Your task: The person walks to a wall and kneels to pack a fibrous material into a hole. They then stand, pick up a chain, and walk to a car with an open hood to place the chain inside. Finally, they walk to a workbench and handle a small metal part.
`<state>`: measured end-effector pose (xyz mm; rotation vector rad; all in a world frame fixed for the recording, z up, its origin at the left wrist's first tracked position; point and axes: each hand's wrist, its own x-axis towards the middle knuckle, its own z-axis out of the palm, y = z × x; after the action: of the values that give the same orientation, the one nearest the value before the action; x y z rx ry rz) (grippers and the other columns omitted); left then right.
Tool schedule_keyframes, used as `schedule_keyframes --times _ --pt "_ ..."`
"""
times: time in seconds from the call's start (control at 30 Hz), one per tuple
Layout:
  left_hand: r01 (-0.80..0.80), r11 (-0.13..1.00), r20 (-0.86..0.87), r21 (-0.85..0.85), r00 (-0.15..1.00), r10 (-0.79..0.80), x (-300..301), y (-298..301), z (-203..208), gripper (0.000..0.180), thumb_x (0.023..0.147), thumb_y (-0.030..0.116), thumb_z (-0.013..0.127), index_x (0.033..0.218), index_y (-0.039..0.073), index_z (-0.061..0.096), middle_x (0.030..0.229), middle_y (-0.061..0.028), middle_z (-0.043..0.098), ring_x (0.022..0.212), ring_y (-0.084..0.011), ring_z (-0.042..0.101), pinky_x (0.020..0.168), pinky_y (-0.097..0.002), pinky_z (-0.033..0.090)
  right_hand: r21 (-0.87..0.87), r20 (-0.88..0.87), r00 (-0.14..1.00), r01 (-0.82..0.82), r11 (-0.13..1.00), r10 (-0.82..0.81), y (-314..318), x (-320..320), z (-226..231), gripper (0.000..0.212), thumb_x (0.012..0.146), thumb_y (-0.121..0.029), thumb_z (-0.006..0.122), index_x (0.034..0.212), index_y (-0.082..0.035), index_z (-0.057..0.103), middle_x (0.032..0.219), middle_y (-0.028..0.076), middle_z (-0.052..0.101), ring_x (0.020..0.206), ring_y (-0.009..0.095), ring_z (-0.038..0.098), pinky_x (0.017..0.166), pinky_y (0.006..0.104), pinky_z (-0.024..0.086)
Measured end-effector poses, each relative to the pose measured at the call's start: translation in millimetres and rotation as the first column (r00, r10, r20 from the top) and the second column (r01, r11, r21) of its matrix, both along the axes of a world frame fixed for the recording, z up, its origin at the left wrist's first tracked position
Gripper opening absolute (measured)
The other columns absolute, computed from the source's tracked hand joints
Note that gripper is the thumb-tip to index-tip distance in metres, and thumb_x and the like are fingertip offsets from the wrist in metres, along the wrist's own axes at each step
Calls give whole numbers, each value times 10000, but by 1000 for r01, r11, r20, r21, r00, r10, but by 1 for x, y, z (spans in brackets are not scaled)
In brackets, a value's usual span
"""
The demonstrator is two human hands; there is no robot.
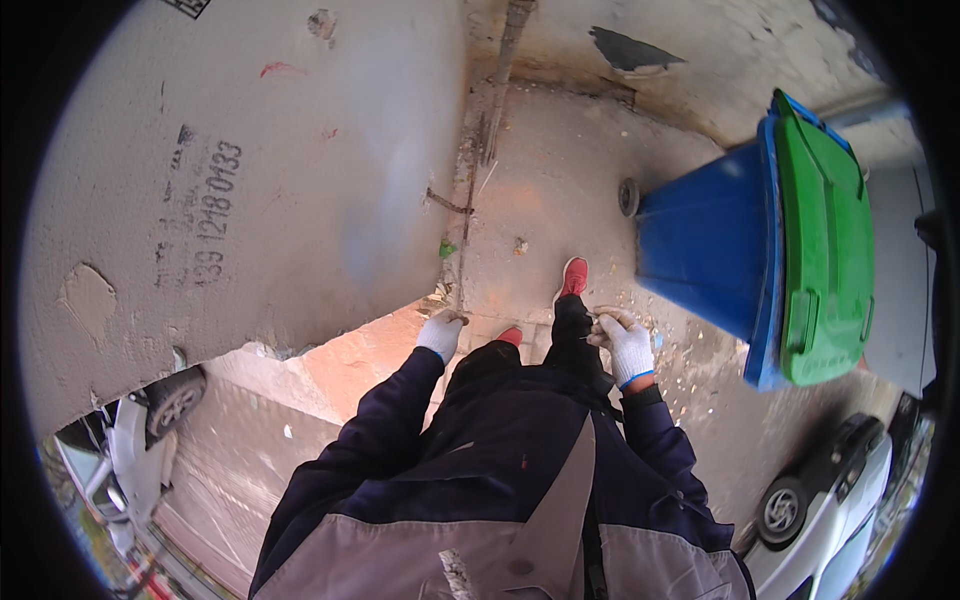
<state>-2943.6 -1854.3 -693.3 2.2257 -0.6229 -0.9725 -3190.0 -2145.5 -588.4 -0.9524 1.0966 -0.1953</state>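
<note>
My left hand (438,335), in a white knit glove, hangs beside the corner of the plastered wall. Its fingers are drawn together, with a small brownish spot at the tips; whether that is dirt or a held thing I cannot tell. On the other side, my right hand (625,345) wears a matching glove with a blue cuff edge. The fingers there are curled in front of my dark trouser leg, and anything inside them is too small to make out. To the right of it stands a blue wheeled bin (705,235) with a closed green lid (828,240).
A rough grey wall (330,200) fills the left side. Litter and crumbs (685,355) lie on the concrete floor (560,150) around my red shoes (573,275). A thin pipe (497,120) runs along the wall's far corner. Parked cars (825,500) show behind at both sides.
</note>
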Motion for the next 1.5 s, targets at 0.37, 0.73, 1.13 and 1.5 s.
schedule_keyframes --times 0.37,0.73,1.13,1.5 --pt "-618 672 29 407 744 667 -42 -42 -22 538 931 506 674 1143 28 804 1055 -236 791 1029 -390 764 920 -465 584 129 65 886 -464 877 459 -193 148 -79 222 1049 -133 651 1207 1 731 1013 100 741 829 183 720 774 329 633" --pt "-494 646 -78 581 757 649 -34 -88 -29 544 955 547 617 1162 81 806 1121 -219 784 1080 -395 749 960 -499 579 327 -133 898 -359 874 419 -230 252 -111 158 1060 -224 670 1008 -84 619 840 57 637 697 198 629 693 412 599" --pt "-524 609 -72 595 721 690 53 -112 -73 556 933 562 630 1120 71 809 1047 -223 787 1030 -398 752 917 -481 578 519 -69 732 -553 651 677 -219 376 -177 352 1040 -357 722 825 -176 510 709 -10 525 569 153 541 725 456 606" --pt "-437 686 -133 582 781 610 133 -220 -257 551 954 553 620 1122 64 810 1043 -234 782 1035 -401 751 923 -485 582 582 -15 724 -555 594 690 -233 456 -359 195 989 -216 782 950 -88 640 871 64 676 657 197 671 664 377 630"
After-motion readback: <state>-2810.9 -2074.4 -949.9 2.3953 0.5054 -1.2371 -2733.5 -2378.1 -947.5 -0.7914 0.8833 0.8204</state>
